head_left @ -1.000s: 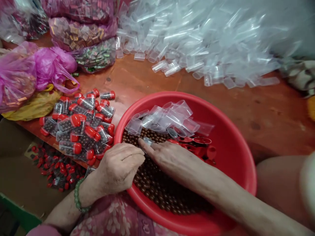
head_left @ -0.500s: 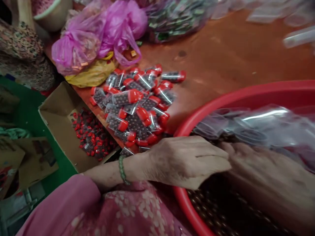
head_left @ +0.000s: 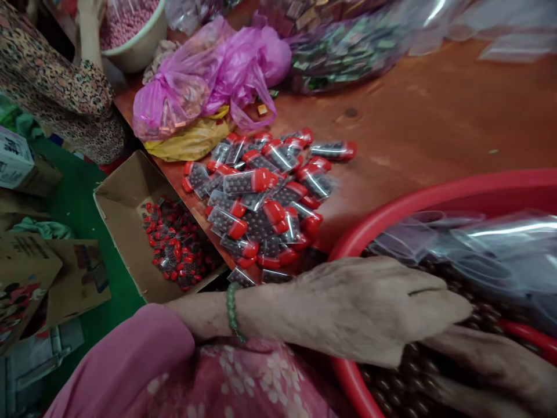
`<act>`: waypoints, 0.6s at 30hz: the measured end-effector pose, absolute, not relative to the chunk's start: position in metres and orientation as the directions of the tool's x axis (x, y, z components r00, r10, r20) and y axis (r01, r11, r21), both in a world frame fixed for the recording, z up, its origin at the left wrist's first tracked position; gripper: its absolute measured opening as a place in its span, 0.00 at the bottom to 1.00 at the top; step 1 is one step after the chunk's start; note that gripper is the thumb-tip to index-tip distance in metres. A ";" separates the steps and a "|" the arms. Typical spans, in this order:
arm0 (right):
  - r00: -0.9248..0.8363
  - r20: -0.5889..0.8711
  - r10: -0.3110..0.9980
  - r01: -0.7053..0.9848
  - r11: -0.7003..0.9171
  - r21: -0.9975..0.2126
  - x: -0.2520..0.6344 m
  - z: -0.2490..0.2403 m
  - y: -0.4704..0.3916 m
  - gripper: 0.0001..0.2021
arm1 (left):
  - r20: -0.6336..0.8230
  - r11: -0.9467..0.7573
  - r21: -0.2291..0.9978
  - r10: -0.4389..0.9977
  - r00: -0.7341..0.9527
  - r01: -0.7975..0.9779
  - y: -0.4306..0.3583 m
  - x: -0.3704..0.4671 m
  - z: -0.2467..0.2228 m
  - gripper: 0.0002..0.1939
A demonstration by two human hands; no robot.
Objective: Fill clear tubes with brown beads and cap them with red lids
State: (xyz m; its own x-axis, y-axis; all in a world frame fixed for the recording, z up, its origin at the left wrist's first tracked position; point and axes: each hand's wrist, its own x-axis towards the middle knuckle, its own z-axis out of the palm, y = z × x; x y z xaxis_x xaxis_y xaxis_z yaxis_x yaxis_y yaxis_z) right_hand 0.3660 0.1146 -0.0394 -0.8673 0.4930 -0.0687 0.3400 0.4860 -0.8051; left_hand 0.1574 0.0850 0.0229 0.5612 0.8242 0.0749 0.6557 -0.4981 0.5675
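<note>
My left hand (head_left: 374,302), with a green bead bracelet (head_left: 233,312) at its wrist, reaches over the rim of a red basin (head_left: 361,232). Its fingers are pressed together; what they hold, if anything, is hidden. Below its fingertips, my right hand (head_left: 491,371) is low in the basin, blurred, among dark brown balls (head_left: 404,383). Its fingertips are partly covered, and its grip cannot be made out. Clear plastic containers (head_left: 478,249) lie on the balls at the basin's far side. A red object (head_left: 526,337) shows just beyond my right hand.
Red-capped packs of dark balls (head_left: 261,197) are heaped left of the basin on the brown table (head_left: 418,116). A cardboard box (head_left: 122,197) below the edge holds more. Pink bags (head_left: 204,75) and a yellow bag (head_left: 187,139) lie behind. A person (head_left: 82,87) stands at a white bowl (head_left: 134,52).
The view has shifted, so the table items appear farther right and lower. My right hand has moved lower in the basin, and the red object beside it now shows.
</note>
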 end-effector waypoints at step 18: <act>-0.740 -0.004 0.672 0.250 0.269 -0.930 0.378 0.038 0.122 0.16 | -0.009 -0.004 1.000 0.889 0.459 0.028 0.095 0.186 0.022 0.21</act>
State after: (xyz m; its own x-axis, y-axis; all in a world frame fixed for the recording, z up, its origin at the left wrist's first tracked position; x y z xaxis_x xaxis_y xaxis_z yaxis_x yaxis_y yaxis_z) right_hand 0.3783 0.1216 0.0382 -0.7404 0.6722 -0.0042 0.2496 0.2691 -0.9302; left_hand 0.1857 0.0949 0.0218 0.4586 0.8886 -0.0092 0.0276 -0.0039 0.9996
